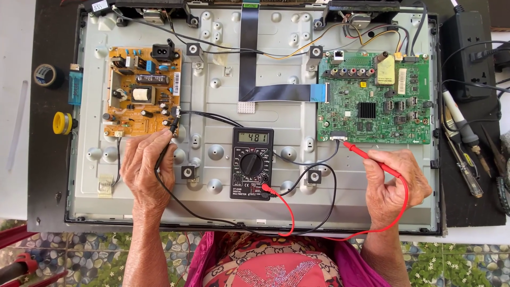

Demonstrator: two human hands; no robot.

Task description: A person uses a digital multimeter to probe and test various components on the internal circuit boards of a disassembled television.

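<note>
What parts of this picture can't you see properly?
- Head view: the black probe tip is too small to tell which spot of the orange power board it touches; the left hand covers its handle.
- The red probe tip meets the green main board edge; the exact contact is too small.
- The multimeter dial setting is too small.
- The right hand hides its grip on the red probe.
</note>
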